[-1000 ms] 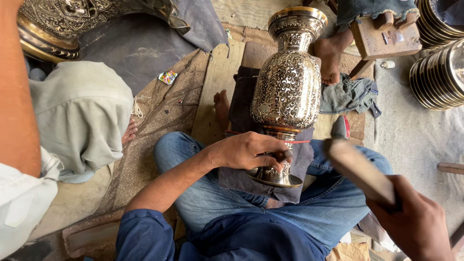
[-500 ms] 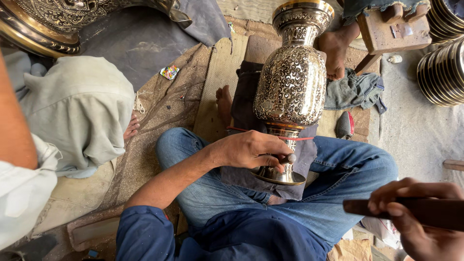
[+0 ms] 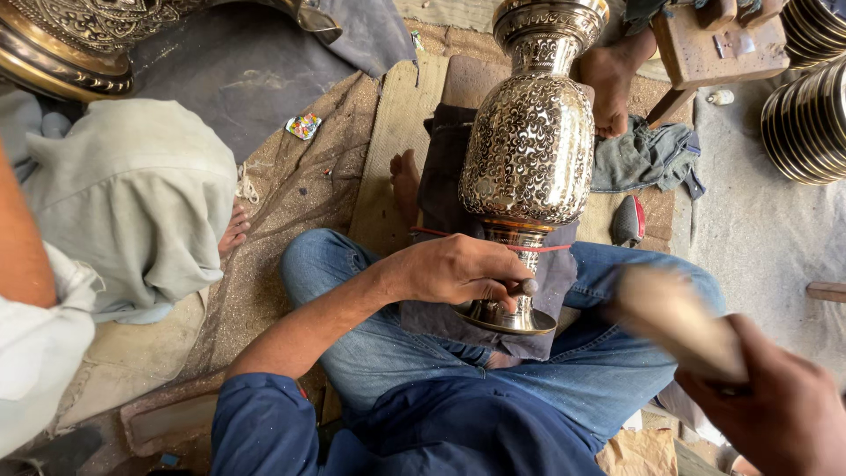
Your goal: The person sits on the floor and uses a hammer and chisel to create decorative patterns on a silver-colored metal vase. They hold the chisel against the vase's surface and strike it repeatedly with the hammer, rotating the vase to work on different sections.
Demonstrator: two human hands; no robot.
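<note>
Head view, the only one here: person sitting cross-legged on the floor in blue jeans [image 3: 608,370], with a tall engraved metal vase [image 3: 529,150] lying tilted across the lap on a dark cloth [image 3: 441,176]; its long axis runs from the foot near the body up and away to the mouth at the top of the frame.

The left hand [image 3: 454,269] is wrapped around the narrow stem just above the vase's foot; grip is closed, and it also pinches a small metal punch [image 3: 526,286] whose tip pokes out to the right against the stem. So that hand is touching the vase, clearly the nearer one.

The right hand [image 3: 775,405] is low right, well apart from the vase, fist tight on a wooden mallet [image 3: 674,322] that's motion-blurred; the mallet head points up-left toward the punch, so the vase stem lies left and a bit up from that grip.

Around it: a bare foot [image 3: 405,181] on burlap matting [image 3: 291,229] left of the vase; another person's foot [image 3: 608,84] by the vase's neck; a wooden block [image 3: 723,48] top right; a stack of metal plates [image 3: 811,115] at the right edge; a big engraved brass vessel [image 3: 70,35] top left; someone in pale clothing [image 3: 132,203] on the left.
</note>
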